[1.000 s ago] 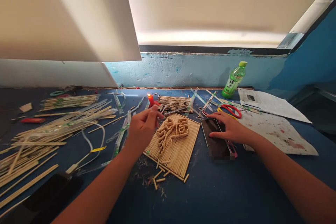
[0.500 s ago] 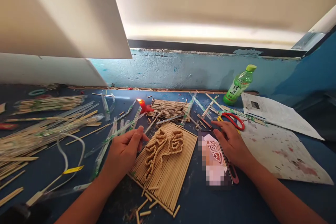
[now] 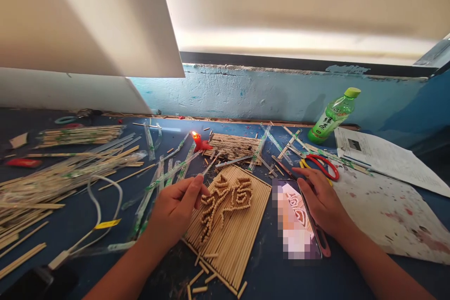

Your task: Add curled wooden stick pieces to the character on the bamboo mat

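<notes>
left hand (image 3: pixel 180 202) has drawn back from the lit red candle (image 3: pixel 198 143) to the stick panel (image 3: pixel 242 232) on the bench (image 3: pixel 270 274), pinched closed; on what, i cannot tell. right hand (image 3: pixel 322 199), loosely open, gripping nothing visible, lies at the phone's (image 3: pixel 293 219) right edge.

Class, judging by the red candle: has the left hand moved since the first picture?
Yes. The left hand has drawn back from the red candle, toward the wearer, and is now beside the stick panel.
</notes>
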